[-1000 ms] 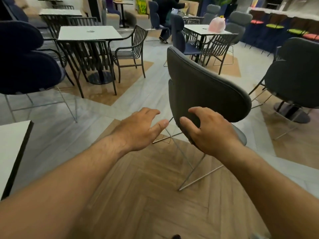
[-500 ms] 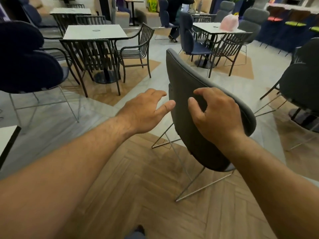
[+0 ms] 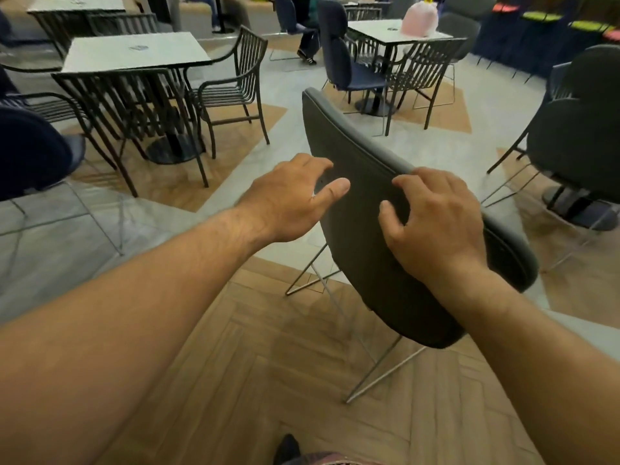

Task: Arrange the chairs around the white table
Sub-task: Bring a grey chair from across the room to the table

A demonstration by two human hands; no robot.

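A grey padded chair [image 3: 375, 236] on thin metal legs stands on the wooden floor in front of me, its back toward me and leaning to the right. My right hand [image 3: 432, 223] lies on the upper back, fingers curled at the top rim and thumb pressed against the back's face. My left hand [image 3: 295, 199] is at the back's left edge with fingers spread; its thumb overlaps the grey surface. Whether the left hand touches the chair is unclear.
A white-topped table [image 3: 134, 52] ringed by black slatted metal chairs [image 3: 235, 92] stands at the far left. A dark blue chair [image 3: 30, 152] is at the left edge, and a dark grey chair [image 3: 580, 135] at the right. Another white table [image 3: 379, 28] carries a pink bag [image 3: 419, 18].
Both hands have risen from the chair's lower back to its upper back, the right hand reaching the top rim. The white table corner at lower left has left the view.
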